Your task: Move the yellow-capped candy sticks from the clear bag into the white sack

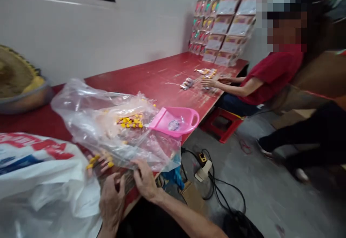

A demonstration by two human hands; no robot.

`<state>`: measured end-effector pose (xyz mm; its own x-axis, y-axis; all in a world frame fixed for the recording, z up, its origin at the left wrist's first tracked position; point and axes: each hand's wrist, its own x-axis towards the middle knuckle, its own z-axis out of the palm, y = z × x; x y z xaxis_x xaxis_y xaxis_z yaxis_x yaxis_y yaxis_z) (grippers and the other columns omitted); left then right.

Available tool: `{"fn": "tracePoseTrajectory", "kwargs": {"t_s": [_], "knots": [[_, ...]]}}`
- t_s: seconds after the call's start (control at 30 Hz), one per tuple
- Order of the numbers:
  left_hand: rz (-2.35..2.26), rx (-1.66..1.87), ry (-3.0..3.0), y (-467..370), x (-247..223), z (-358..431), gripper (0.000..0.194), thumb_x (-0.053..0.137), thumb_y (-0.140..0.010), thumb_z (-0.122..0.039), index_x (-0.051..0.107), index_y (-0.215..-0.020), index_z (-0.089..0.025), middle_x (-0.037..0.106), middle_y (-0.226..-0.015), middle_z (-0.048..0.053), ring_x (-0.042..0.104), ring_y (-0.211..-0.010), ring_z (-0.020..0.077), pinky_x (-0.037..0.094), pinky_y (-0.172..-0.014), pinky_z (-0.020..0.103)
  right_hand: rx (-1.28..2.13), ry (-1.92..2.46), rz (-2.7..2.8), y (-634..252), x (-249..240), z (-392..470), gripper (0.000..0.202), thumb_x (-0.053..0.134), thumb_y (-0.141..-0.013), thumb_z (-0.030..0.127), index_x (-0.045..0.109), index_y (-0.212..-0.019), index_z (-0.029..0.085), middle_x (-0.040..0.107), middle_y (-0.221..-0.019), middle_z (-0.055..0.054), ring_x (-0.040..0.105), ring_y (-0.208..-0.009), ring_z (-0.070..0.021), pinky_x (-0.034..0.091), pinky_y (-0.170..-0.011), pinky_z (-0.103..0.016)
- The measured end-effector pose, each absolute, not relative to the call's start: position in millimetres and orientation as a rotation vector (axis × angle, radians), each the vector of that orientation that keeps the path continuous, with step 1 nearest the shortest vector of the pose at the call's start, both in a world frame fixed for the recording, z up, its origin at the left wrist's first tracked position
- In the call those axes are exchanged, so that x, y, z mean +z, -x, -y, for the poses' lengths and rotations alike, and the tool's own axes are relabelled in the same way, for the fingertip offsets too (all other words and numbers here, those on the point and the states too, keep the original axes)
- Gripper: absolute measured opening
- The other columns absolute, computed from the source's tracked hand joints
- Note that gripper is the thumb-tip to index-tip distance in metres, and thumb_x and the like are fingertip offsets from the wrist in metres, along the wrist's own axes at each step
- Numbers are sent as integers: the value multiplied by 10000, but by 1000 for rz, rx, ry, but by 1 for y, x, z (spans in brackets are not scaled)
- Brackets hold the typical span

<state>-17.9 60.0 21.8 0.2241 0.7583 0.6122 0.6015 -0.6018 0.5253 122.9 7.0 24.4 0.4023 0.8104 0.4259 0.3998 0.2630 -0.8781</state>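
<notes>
In the head view, the left hand curls beside loose yellow-tipped pieces; the right hand meets the clear bag. Neither grip can be told. Tugging the bag might tip the pink scoop beyond.

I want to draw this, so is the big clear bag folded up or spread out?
Spread out, but crumpled: the clear bag lies wide across part of the red table, its wrinkled plastic reaching the table's edge.

Clear plastic bag, one; pink scoop, one; printed sack, one; red stool, one; sandal, one; yellow-ended pieces, uncountable through blur.
</notes>
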Motion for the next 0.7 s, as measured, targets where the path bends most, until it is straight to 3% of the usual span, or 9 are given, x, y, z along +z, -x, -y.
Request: {"fn": "tracePoseTrajectory", "kwargs": {"t_s": [0.13, 0.27, 0.43, 0.57, 0.7], "knots": [[-1312, 1445, -2163, 9, 26, -55, 289, 574, -1015, -491, 652, -988, -215, 708, -909, 34, 690, -780, 166, 536, -707, 272, 304, 1411, 1177, -156, 50, -32, 433, 453, -956, 115, 682, -1303, 236, 711, -1246, -95, 665, -1195, -214, 554, -1061, -370], [-1411, 1318, -1999, 14, 28, -54, 363, 552, -1005, -559, 670, -1026, -216, 703, -883, 27, 670, -735, 172, 540, -701, 293, 223, 1591, 1267, -200, 63, -84, 384, 421, -983, 109, 698, -1225, 222, 688, -1240, -93, 650, -1187, -213, 538, -1049, -359], [-1547, 1318, -1691, 18, 30, -50, 383, 589, -986, -571, 662, -1080, -208, 705, -913, 21, 677, -725, 166, 542, -680, 289, 162, 1944, 1396, -232, 48, -141, 419, 417, -994, 100, 629, -1348, 179, 595, -1400, -153, 599, -1249, -259, 550, -1007, -377], [-1421, 1374, -1973, 12, 30, -54, 267, 590, -1025, -450, 672, -1053, -198, 718, -949, 40, 685, -795, 166, 546, -761, 300, 97, 2066, 1436, -235, 32, -157, 393, 414, -1008, 84, 637, -1321, 166, 612, -1344, -173, 590, -1221, -277, 536, -1011, -395], [-1230, 1326, -2257, 9, 33, -63, 159, 613, -1027, -349, 689, -1001, -211, 716, -919, 38, 659, -798, 175, 517, -794, 323, 77, 2047, 1450, -236, 30, -158, 281, 445, -1067, 156, 638, -1267, 195, 650, -1234, -123, 626, -1135, -238, 533, -946, -336]]}}
